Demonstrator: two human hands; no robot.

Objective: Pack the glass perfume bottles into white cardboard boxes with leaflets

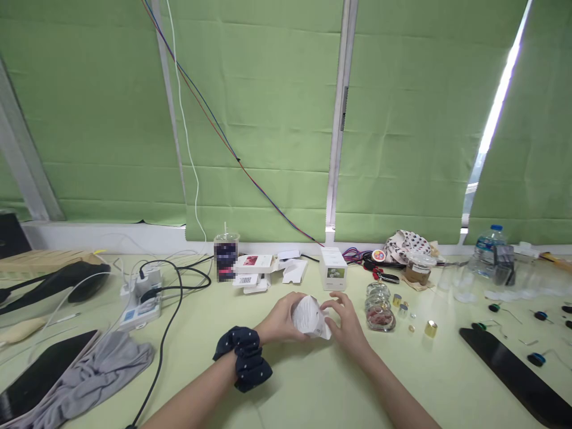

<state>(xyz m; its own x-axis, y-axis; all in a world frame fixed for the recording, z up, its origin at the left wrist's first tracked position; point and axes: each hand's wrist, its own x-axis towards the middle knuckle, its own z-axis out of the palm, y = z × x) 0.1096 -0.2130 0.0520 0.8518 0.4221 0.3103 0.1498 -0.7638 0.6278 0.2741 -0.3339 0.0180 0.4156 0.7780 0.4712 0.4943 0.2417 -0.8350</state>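
Observation:
A small white carton (309, 317) is gripped from both sides above the pale green table (313, 381). My left hand (282, 318) wraps round its left side, fingers curled on it. My right hand (345, 322) holds its right side with fingertips pressed on the flap. A dark dotted scrunchie (243, 356) sits on my left wrist. Just right of my hands stands a small glass bottle (379, 306) with gold caps (431, 328) beside it.
A white box (333, 269) and opened cartons (252, 271) lie behind my hands. A power strip (140, 301) with black cables sits at left, above a grey cloth (96, 372). At right are a water bottle (488, 250), clear cups and a black strip (513, 372).

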